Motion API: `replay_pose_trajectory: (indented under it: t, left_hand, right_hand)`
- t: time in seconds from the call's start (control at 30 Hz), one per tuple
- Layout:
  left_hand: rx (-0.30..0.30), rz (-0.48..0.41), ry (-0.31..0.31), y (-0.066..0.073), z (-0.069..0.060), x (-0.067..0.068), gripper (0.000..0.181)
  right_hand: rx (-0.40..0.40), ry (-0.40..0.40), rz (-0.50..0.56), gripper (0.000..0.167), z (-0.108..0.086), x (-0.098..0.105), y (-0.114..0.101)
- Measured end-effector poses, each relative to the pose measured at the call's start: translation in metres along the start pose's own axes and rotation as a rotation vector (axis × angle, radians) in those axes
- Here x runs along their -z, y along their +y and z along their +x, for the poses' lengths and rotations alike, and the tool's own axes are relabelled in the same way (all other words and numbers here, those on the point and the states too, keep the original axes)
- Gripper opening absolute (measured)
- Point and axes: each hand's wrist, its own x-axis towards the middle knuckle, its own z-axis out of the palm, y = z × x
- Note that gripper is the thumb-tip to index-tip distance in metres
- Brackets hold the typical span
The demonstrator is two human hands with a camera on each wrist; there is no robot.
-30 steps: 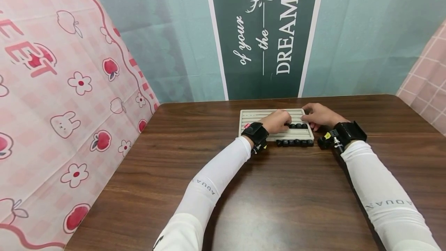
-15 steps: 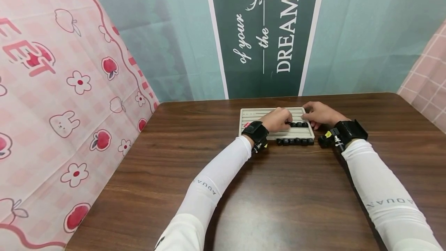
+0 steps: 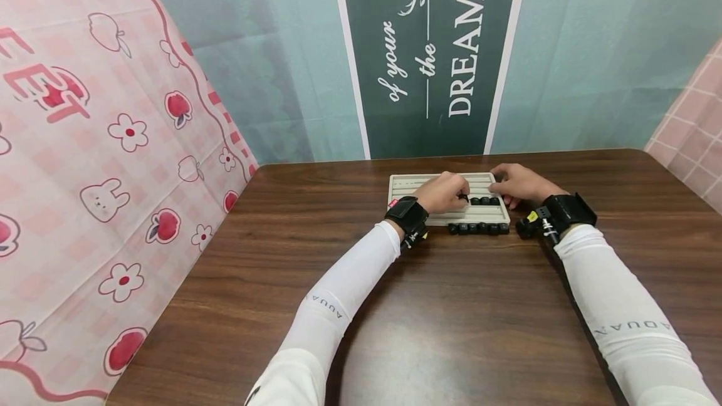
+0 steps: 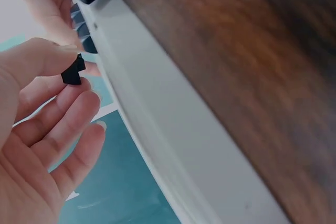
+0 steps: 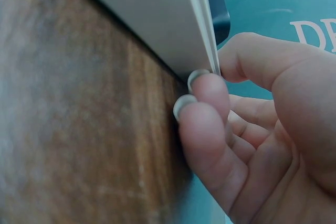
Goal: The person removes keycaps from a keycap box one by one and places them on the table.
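A shallow beige tray [image 3: 403, 183] with long ridged rows lies near the table's far edge. Toward its right end, a row of black keycaps [image 3: 485, 201] sits in one of the rows. My left hand [image 3: 442, 193] is over the tray, left of that row. Between its thumb and fingertips it pinches a single black keycap [image 4: 72, 74], held off the tray, while its other fingers are loosely bent. My right hand [image 3: 519, 183] grips the tray's right edge, the thumb on the rim and fingertips [image 5: 202, 124] against the outer side. My left hand covers part of the tray.
Another line of black keycaps [image 3: 478, 229] lies along the tray's front edge, on its right half. The brown wooden table [image 3: 451, 306] stretches toward me. Behind it hangs a teal and green cloth [image 3: 282, 80], with a pink patterned cloth [image 3: 130, 205] at the left.
My left hand has shifted slightly left, with the keycap now showing at its fingertips, apart from the row. The right hand stays on the tray's edge. The head view has tilted slightly.
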Motion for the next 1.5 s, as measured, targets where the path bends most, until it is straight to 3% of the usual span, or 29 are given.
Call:
replay_pose_trajectory:
  t: [0.13,0.5,0.7,0.93,1.13,1.5]
  left_hand:
    - [0.0,0.022,0.007,0.001,-0.005,0.005,0.011]
    - [-0.04,0.012,0.014,0.012,-0.017,0.019,0.013]
    - [-0.048,0.01,-0.046,0.021,-0.03,0.026,0.007]
    - [-0.1,0.031,-0.082,0.026,-0.039,0.025,0.016]
    - [-0.095,0.024,-0.072,0.026,-0.046,0.028,0.023]
    - [-0.052,0.046,-0.093,0.018,-0.055,0.016,0.006]
  right_hand:
    - [0.007,0.001,-0.004,0.057,0.0,0.0,0.001]
    - [0.004,-0.005,0.003,0.058,-0.001,0.0,0.005]
    - [0.008,-0.001,0.0,0.058,-0.003,0.0,0.002]
    - [0.001,-0.001,0.012,0.057,-0.005,-0.001,-0.001]
    - [0.01,-0.006,0.005,0.058,-0.003,0.0,0.0]
    - [0.019,-0.004,0.003,0.059,-0.005,-0.002,-0.003]
